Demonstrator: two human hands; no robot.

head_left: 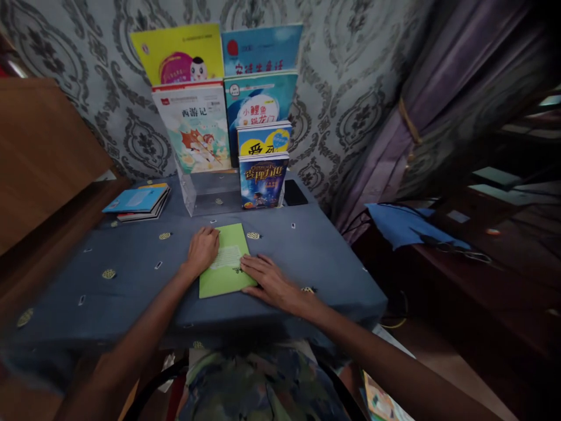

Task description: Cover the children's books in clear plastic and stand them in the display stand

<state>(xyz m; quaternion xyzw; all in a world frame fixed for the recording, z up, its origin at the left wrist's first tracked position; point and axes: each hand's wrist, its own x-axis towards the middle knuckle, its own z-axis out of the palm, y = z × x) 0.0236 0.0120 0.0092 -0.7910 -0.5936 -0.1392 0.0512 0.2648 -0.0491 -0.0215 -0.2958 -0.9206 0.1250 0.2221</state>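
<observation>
A thin green book (pixel 225 278) lies on the cloth-covered table, with a pale block of text on its face. My left hand (pixel 204 250) is at its upper left edge, fingers bent and closed on that edge; the fingertips are partly hidden. My right hand (pixel 272 282) rests over the lower right edge. Its fingers stretch flat onto the book, and the thumb lies apart near the bottom corner.
Behind the green book, a clear stand (pixel 205 196) bears several upright children's books, including a white one (pixel 197 131) and a dark blue one (pixel 263 184). A small book stack (pixel 140 202) lies at left. A black flat object (pixel 295 192) sits beside the stand.
</observation>
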